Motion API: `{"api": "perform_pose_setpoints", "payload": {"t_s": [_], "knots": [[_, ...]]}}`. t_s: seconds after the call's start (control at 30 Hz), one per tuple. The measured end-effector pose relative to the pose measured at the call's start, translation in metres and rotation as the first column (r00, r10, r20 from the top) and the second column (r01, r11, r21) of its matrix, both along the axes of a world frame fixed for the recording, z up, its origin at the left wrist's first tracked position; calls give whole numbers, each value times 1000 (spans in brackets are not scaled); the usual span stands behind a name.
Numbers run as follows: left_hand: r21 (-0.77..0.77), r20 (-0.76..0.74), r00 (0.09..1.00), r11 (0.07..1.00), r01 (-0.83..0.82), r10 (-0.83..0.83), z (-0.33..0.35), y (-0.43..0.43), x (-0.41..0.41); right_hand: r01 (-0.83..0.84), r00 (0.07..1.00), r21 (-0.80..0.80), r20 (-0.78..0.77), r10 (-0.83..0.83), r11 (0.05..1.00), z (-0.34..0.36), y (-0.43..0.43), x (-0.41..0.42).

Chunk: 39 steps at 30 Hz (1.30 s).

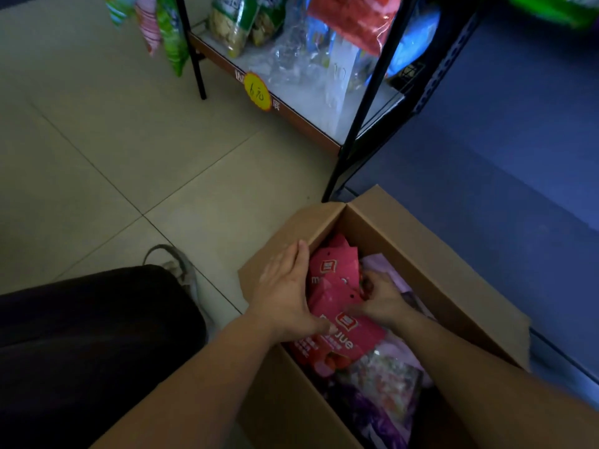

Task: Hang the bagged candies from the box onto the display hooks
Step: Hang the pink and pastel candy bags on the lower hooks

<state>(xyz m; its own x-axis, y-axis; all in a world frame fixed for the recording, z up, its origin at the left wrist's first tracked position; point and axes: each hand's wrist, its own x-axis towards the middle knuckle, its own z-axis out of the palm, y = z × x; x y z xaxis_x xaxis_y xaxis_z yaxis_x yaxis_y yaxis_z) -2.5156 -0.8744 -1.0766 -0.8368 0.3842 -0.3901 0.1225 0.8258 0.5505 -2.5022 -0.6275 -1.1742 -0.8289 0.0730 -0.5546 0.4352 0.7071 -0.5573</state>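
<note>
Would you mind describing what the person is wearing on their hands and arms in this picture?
Nothing is worn on either hand: the left hand and the right hand have no gloves, and no ring, watch or bracelet shows. The left forearm and the right forearm are uncovered up to the frame's edge; no sleeve is in view.

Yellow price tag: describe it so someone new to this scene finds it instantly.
Beyond the cardboard box stands a black-framed display rack. On its brown bottom shelf edge sits the yellow price tag, a round handwritten disc. Everything around it is snack bags.
</note>
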Motion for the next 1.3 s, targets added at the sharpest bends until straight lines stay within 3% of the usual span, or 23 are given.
{"api": "perform_pose_setpoints", "payload": {"t_s": [0.1, 0.37, 0.47, 0.53, 0.7, 0.8, 0.97, 1.1, 1.2, 1.3], "knots": [[2, 24, 1000, 1000, 9, -9, 3, 0, -2, -9, 1000, 91, 2, 9, 996, 19, -16, 10], [5, 41, 999, 999, 31, -31, 3, 0, 2, 218, 969, -117, -89, -229, 969, 36, -20, 46], [7, -72, 995, 998, 65, -64, 13, 6, 12, 296, 940, -225, -105, -326, 928, 58, -15, 57], [105, -115, 993, 994, 31, -19, 18, 17, 20, 330, 928, -305, -66, -366, 893, 80, -7, 62], [445, 299, 948, 863, -239, 108, 12, 55, 38, 334, 927, -456, 2, -374, 825, 129, 21, 73], [467, 342, 921, 817, -337, 185, 8, 70, 45, 349, 924, -489, 39, -380, 799, 141, 33, 85], [460, 441, 880, 799, -388, 173, -6, 85, 63, 402, 911, -447, 109, -397, 799, 137, 46, 117], [509, 543, 829, 733, -451, 133, -12, 100, 65, 435, 900, -459, 184, -396, 775, 124, 56, 134], [497, 605, 796, 769, -402, 25, -14, 117, 61, 383, 924, -478, 199, -328, 790, 133, 66, 136], [457, 579, 814, 844, -282, -41, -18, 133, 63, 310, 949, -377, 176, -261, 873, 139, 74, 139]]}}
